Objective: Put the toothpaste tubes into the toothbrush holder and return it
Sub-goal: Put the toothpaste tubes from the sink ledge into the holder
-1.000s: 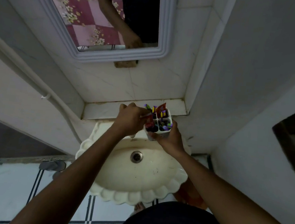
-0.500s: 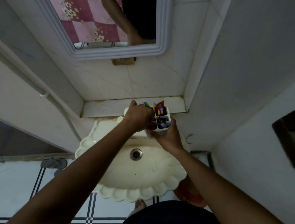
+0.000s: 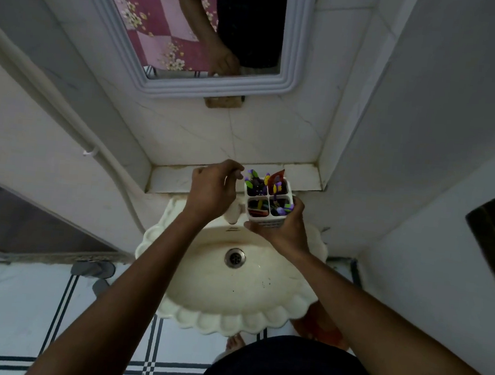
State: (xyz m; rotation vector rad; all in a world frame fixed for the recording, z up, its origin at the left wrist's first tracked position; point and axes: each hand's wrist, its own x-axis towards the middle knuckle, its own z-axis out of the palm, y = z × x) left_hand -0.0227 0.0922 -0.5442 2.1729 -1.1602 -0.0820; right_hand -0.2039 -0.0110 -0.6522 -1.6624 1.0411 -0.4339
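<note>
A white four-compartment toothbrush holder (image 3: 267, 222) is held above the back rim of the sink, and my right hand (image 3: 285, 234) grips it from below and from the right. A red toothpaste tube (image 3: 279, 175) sticks up from its back right compartment. Another red tube (image 3: 258, 211) lies low in the front left compartment. Purple and yellow-green toothbrushes (image 3: 252, 181) fill the other slots. My left hand (image 3: 211, 191) hovers just left of the holder with its back toward me. Its fingers are loosely curled near the rim, and I see nothing in them.
Below the hands is a cream scalloped sink (image 3: 230, 299) with a metal drain (image 3: 235, 257) and a tap (image 3: 233, 213). A tiled ledge (image 3: 175, 181) runs behind it under a framed mirror (image 3: 288, 83). Walls close in right and left. Grey slippers (image 3: 92, 268) lie on the floor.
My left hand has drawn back to the left off the top of the holder. The front left compartment it covered now shows. The holder stays in my right hand, slightly nearer the ledge.
</note>
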